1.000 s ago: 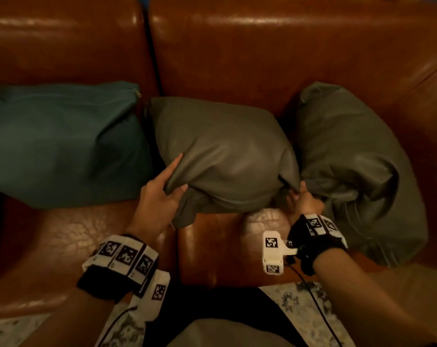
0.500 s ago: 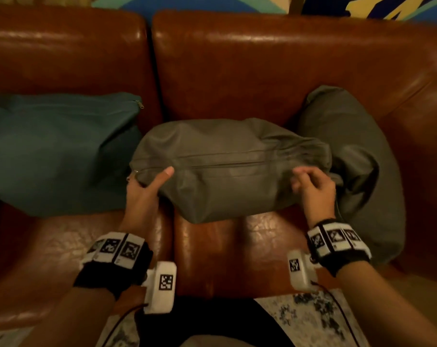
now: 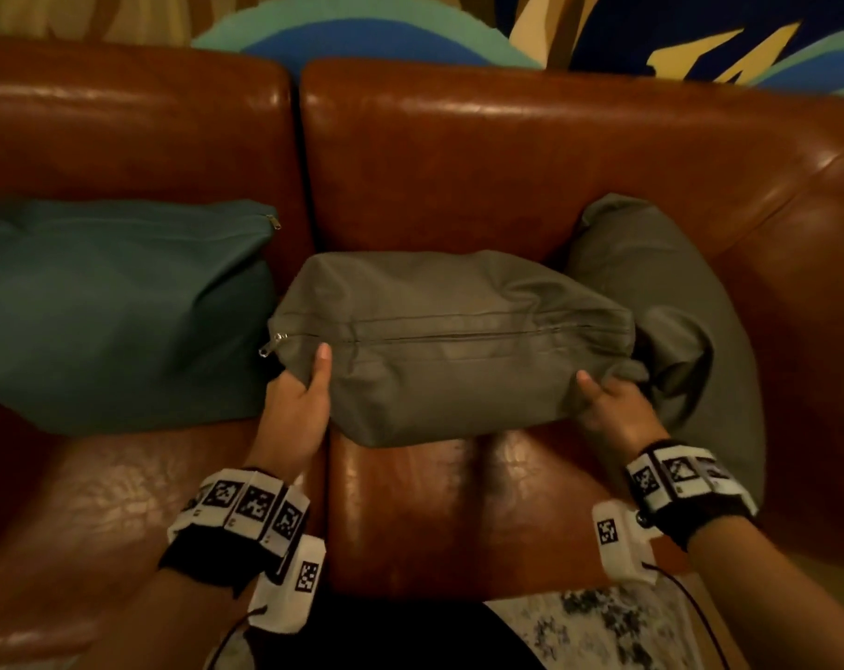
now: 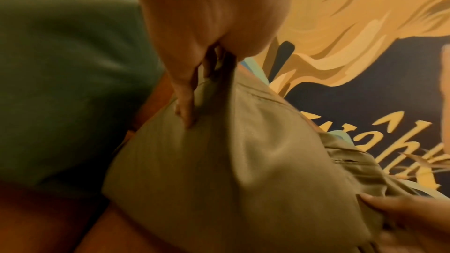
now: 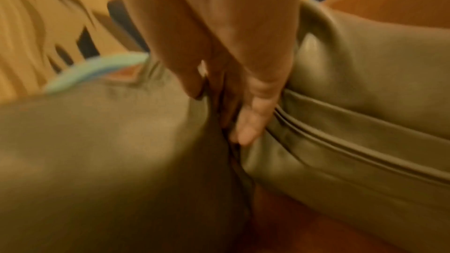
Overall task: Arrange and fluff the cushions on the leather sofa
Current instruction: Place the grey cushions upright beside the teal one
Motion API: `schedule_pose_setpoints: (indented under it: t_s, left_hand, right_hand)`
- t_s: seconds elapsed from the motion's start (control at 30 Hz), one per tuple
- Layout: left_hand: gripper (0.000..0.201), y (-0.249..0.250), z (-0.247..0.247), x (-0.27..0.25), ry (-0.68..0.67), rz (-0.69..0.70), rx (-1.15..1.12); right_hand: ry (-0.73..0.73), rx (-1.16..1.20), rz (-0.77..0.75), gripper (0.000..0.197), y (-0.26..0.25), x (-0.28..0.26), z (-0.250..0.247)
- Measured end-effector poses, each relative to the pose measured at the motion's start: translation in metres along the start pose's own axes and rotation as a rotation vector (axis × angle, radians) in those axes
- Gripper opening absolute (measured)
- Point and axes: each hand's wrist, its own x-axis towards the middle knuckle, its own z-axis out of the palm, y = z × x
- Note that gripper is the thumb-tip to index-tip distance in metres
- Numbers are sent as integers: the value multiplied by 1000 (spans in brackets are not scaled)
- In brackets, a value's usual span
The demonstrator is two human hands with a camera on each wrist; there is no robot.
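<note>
An olive-grey cushion is held up over the middle of the brown leather sofa, its zipped edge facing up. My left hand grips its left end, thumb on the front, fingers behind. My right hand grips its right end, fingers curled into the fabric. A second olive-grey cushion leans in the sofa's right corner, touching the held one. A teal cushion lies on the left seat.
The sofa's seat lies bare below the held cushion. A painted wall in blue, teal and yellow rises behind the backrest. A patterned rug shows at the bottom by my legs.
The middle cushion has been lifted off the backrest and turned so that its zipped edge faces up. Both hands moved to its ends, and the view tilted up.
</note>
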Motion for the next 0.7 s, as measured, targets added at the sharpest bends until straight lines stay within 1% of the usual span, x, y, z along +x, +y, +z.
schedule_pose_setpoints:
  t_s: [0.07, 0.1, 0.13, 0.17, 0.2, 0.23, 0.27, 0.3, 0.33, 0.37, 0.4, 0.43, 0.5, 0.53, 0.57, 0.63, 0.67, 0.7]
  left_hand:
    - [47, 13, -9, 12, 55, 20, -47]
    - [47, 21, -13, 20, 95, 27, -86]
    - [47, 28, -18, 30, 133, 42, -154]
    - [44, 36, -21, 41, 145, 60, -279]
    - [40, 40, -22, 51, 117, 44, -423]
    - [41, 41, -22, 60, 77, 27, -555]
    - [50, 36, -21, 68, 17, 26, -570]
    - [59, 30, -17, 72, -57, 48, -492]
    - [67, 21, -11, 74, -120, 50, -337]
    - [73, 6, -5, 76, -187, 66, -185]
    - [77, -5, 0, 72, -235, 58, -63]
    - [77, -20, 7, 70, -253, 67, -13]
    - [74, -34, 15, 64, -206, 86, 18]
    - [76, -31, 19, 58, -184, 80, 20]
    - [78, -34, 22, 57, -171, 86, 7]
    - [75, -34, 30, 45, -166, 62, 7]
    - [78, -35, 33, 36, -174, 35, 2]
    - [81, -38, 38, 29, -199, 33, -16]
  right_hand:
    - [75, 17, -123, 72, 1, 14, -10]
    - [97, 48, -160, 68, -3, 18, -13]
    - [118, 89, -212, 54, -15, 13, -12]
    - [116, 124, -253, 41, -25, 11, -9]
    - [103, 166, -277, 32, -33, 13, -4]
    - [70, 203, -280, 32, -42, 12, 3]
    - [23, 252, -243, 45, -44, 17, 11]
    - [-32, 297, -195, 61, -45, 21, 20]
    - [-66, 322, -149, 76, -48, 23, 28]
    - [-68, 333, -114, 82, -51, 24, 34]
    - [-52, 316, -98, 80, -55, 24, 39]
    - [-11, 284, -91, 73, -60, 26, 43]
    - [74, 266, -96, 61, -66, 32, 45]
    - [100, 278, -109, 61, -67, 35, 45]
    - [118, 294, -105, 65, -69, 36, 46]
    - [141, 340, -110, 80, -68, 41, 47]
    - [162, 366, -118, 81, -67, 44, 46]
    - [202, 385, -137, 75, -67, 47, 43]
